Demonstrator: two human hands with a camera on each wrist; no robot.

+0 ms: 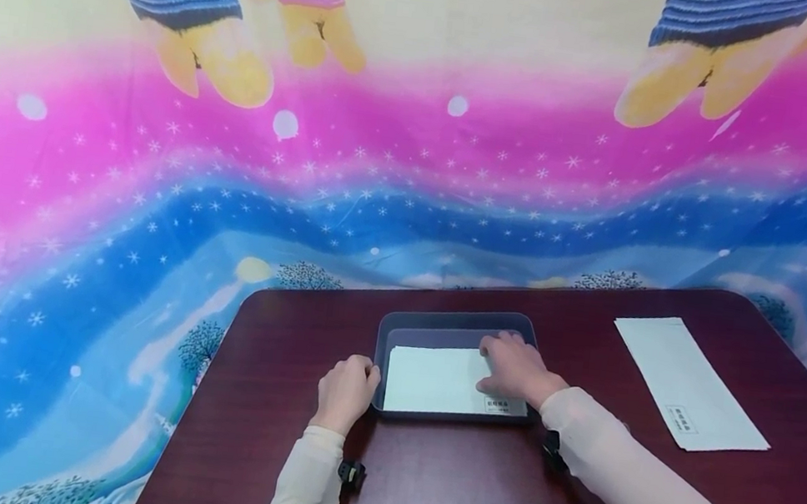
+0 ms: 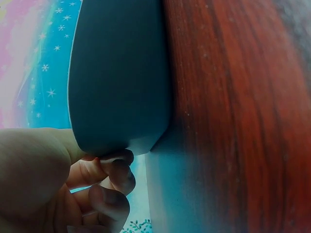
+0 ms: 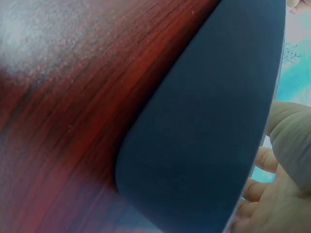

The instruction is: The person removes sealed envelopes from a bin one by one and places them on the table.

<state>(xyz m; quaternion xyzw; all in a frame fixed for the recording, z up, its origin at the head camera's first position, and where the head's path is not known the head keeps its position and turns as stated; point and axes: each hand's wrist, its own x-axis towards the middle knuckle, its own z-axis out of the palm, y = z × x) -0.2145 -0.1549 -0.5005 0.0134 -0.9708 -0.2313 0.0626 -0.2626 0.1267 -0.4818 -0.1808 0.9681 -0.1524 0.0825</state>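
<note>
A dark grey, shallow tray (image 1: 459, 321) stands on the table with a stack of long white envelopes (image 1: 433, 380) lying inside. The top envelope carries a small printed box near its right end. At the tray's left wall, my left hand (image 1: 346, 394) pinches the rim; in the left wrist view its thumb goes over the edge and the curled fingers (image 2: 116, 165) are at the corner. My right hand (image 1: 516, 368) reaches over the right wall, with its fingers above the right end of the envelopes. In the right wrist view the tray wall (image 3: 204, 107) partly hides those loosely spread fingers (image 3: 257, 189).
Another stack of white envelopes (image 1: 690, 384) lies slantwise on the dark red wooden table (image 1: 434, 491), right of the tray. Behind the table hangs a colourful printed cloth (image 1: 402, 142). Dark wrist cameras sit on both sleeves.
</note>
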